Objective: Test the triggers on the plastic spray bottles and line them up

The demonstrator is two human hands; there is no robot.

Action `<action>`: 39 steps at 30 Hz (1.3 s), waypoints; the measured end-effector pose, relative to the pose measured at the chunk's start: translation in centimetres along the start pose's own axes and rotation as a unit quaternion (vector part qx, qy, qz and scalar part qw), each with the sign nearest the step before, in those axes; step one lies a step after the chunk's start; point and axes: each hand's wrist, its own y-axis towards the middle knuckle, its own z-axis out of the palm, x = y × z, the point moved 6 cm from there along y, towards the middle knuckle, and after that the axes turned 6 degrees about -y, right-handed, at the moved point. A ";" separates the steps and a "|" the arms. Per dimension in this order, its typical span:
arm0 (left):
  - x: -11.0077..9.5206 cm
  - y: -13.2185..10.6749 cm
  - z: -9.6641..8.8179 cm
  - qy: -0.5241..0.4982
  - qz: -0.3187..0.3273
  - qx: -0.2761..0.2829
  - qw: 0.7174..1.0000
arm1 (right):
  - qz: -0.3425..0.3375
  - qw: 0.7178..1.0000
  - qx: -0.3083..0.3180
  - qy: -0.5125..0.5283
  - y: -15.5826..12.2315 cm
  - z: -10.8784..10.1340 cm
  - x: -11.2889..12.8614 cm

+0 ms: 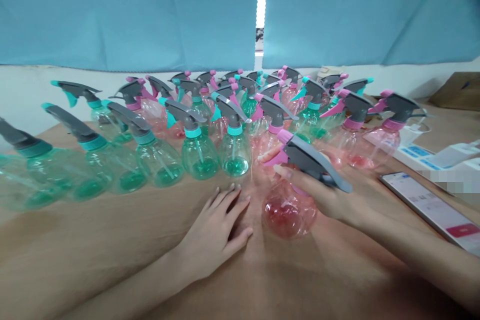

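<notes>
Pink trigger spray bottle: gripped around neck by right hand, front centre-right of brown tabletop. Left hand open, palm down on tabletop. Smartphone at right. Beyond: white wall, blue curtains, bright gap between.

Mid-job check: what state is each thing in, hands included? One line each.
Held pink spray bottle: spray head fitted; base contact unclear
Right hand: gripping that bottle
Left hand: palm down on the table, fingers slightly spread
Front green spray bottles: upright, heads fitted
Rear pink spray bottles: upright, heads fitted
Phone: face up, screen lit
Blue curtains: drawn, narrow gap between
</notes>
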 end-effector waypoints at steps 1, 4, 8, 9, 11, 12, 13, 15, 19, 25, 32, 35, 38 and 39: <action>0.0 0.0 0.0 0.002 -0.001 0.001 1.000 | 0.012 1.000 -0.012 -0.018 -0.1 -0.2 -0.1; 0.0 0.0 0.0 0.005 -0.004 0.006 1.000 | 0.017 0.998 -0.023 -0.064 -0.1 -0.8 0.1; 0.0 0.0 0.0 0.000 -0.006 0.006 1.000 | -0.025 0.998 0.027 -0.046 0.3 -0.5 0.7; 0.0 0.0 0.0 -0.002 -0.006 0.005 1.000 | -0.029 0.998 0.035 -0.039 0.4 -0.5 0.8; 0.1 0.0 0.0 -0.005 -0.006 0.003 1.000 | -0.034 0.998 0.048 -0.026 0.6 -0.3 0.9; 0.1 0.0 0.0 -0.006 -0.006 0.003 1.000 | -0.035 0.998 0.054 -0.020 0.6 -0.3 0.9; 0.1 0.0 0.0 -0.006 -0.006 0.002 1.000 | -0.036 0.998 0.059 -0.014 0.6 -0.2 0.9; 0.1 0.0 0.0 -0.005 -0.006 0.003 1.000 | -0.032 0.998 0.057 0.002 0.6 -0.2 0.9; 0.1 0.0 0.1 0.000 -0.008 0.011 1.000 | -0.019 0.998 0.056 0.032 0.5 0.1 0.6; 0.1 -0.1 0.1 0.001 -0.012 0.016 1.000 | -0.008 0.991 0.082 0.102 0.0 1.9 -0.8; 0.1 -0.1 0.2 0.003 -0.008 0.018 1.000 | -0.003 0.991 0.113 0.067 -0.2 2.3 -1.4; 0.1 -0.1 0.2 0.005 -0.009 0.017 1.000 | -0.026 0.991 0.115 0.055 -0.2 2.6 -1.7; 0.2 -0.1 0.3 0.006 -0.011 0.017 1.000 | -0.037 0.994 0.089 0.056 -0.2 2.7 -2.1; 0.2 -0.1 0.3 0.006 -0.012 0.017 1.000 | -0.039 0.994 0.089 0.053 -0.2 2.7 -2.1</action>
